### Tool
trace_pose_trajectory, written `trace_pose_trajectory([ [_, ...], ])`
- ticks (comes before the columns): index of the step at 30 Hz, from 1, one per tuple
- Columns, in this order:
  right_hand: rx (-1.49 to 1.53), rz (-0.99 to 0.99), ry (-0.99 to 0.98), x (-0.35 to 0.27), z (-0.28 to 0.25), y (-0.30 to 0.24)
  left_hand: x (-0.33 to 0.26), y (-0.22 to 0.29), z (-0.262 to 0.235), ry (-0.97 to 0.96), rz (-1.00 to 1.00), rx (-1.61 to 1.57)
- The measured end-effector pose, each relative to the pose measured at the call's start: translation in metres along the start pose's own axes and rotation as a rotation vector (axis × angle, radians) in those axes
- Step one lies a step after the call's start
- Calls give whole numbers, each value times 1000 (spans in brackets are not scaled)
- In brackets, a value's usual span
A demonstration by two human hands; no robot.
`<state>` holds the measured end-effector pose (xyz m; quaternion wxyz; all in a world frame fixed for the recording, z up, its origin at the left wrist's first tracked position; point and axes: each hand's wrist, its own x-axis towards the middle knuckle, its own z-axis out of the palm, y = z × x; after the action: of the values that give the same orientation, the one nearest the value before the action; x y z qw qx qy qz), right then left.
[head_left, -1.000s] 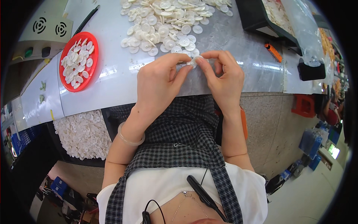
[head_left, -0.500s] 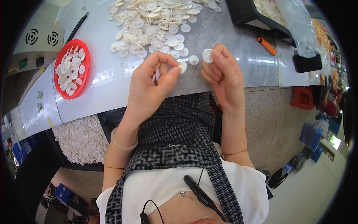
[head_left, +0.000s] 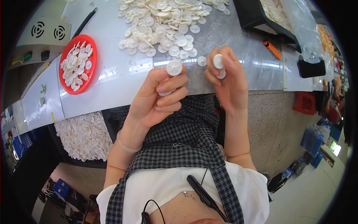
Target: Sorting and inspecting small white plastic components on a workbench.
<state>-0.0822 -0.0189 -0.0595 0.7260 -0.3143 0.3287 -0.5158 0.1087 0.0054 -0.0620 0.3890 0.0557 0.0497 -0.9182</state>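
Observation:
Between the fingertips of my left hand is a white plastic gear, its toothed face turned up to me. More white plastic shows lower among the same fingers. My right hand pinches another white gear at the fingertips, with a second white disc tucked below it against the fingers. Both hands are raised over the near edge of the metal table. One loose gear lies on the tabletop between them. Just beyond spreads a large pile of white gears.
A red plate of white gears stands at left beside a grey machine. Below the table edge sits a bin of small white parts. At right are a black tray, an orange cutter and a black phone.
My left hand has turned over, bringing its gear face up. In my right hand the gear has tilted and a second disc has come into sight. The whole view has shifted slightly.

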Motion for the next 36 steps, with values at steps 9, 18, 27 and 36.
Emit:
trace_pose_trajectory([
  [9, 134, -3, -28, -5, -7, 1, -3, 2, -12, -136, 7, -167],
  [18, -32, -39, 86, -5, 2, 4, -5, 3, -12, -170, 36, -239],
  [27, -802, -276, 213, -3, 1, 3, -26, 17, -5, -146, 179, 107],
  [36, -1287, -399, 188, -2, 3, 6, -119, 96, 16, 810, 1097, 1038],
])
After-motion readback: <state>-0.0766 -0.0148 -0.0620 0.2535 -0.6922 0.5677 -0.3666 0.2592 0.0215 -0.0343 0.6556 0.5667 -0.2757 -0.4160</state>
